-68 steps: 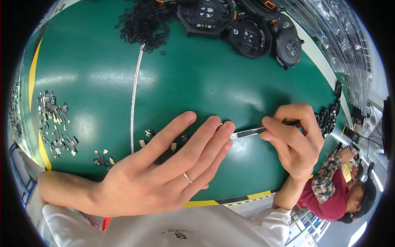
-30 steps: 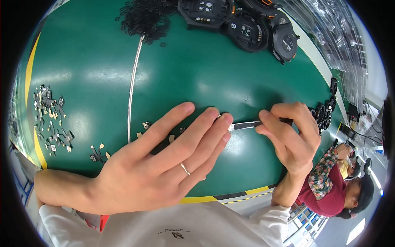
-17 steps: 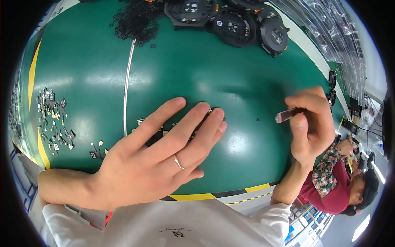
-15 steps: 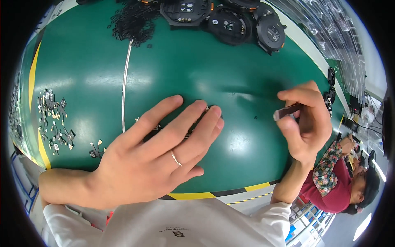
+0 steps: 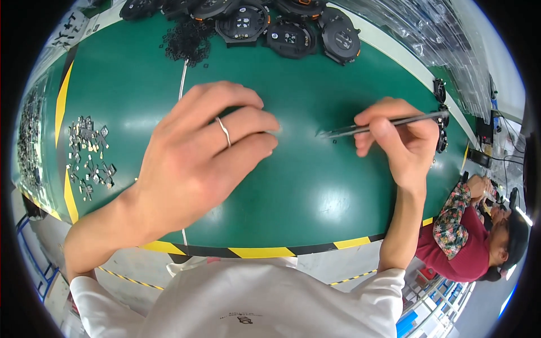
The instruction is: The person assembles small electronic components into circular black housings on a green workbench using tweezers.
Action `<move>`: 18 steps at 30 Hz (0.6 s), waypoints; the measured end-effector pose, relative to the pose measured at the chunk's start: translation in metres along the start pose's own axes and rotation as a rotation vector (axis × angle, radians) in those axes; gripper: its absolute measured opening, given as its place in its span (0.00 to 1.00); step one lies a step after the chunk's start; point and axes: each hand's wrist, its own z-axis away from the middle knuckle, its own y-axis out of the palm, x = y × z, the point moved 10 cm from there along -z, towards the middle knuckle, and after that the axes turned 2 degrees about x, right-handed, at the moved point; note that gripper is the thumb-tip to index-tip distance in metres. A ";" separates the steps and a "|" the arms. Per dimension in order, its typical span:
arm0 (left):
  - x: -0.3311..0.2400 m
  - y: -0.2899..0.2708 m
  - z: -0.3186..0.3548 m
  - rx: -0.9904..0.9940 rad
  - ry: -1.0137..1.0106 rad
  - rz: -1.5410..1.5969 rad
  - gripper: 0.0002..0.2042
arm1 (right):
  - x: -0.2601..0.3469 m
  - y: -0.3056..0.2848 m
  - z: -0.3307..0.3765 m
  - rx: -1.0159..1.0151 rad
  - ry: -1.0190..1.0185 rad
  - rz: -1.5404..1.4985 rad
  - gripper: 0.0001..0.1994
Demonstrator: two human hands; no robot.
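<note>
My right hand grips a pair of dark metal tweezers, held nearly level, their tips pointing left over the green mat. Just below the tips lies a tiny dark square piece; the two look apart. My left hand, with a ring on one finger, is held back up with its fingers curled to the right. Its thumb is hidden, and whatever the fingers hold cannot be made out. To the left of that hand, small flex-cable parts lie scattered in a loose group.
A heap of tiny black square frames sits at the far side. Several round black watch cases stand along the back edge. Clear plastic packaging lies at the far right. A co-worker in a red top sits on the right.
My left hand has lifted from its flat spread and curled its fingers. My right hand has swung the tweezers out, tips now leftward near the tiny square. The whole view has shifted somewhat.
</note>
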 end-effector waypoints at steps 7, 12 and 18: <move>0.016 -0.005 -0.004 -0.036 -0.098 0.139 0.10 | -0.010 -0.011 -0.002 -0.011 -0.043 -0.055 0.10; 0.017 -0.022 -0.001 -0.079 -0.103 0.102 0.10 | 0.000 -0.015 0.001 -0.002 -0.101 0.020 0.09; 0.010 -0.032 0.011 0.130 0.019 0.026 0.11 | 0.017 -0.008 0.001 0.063 -0.250 0.121 0.06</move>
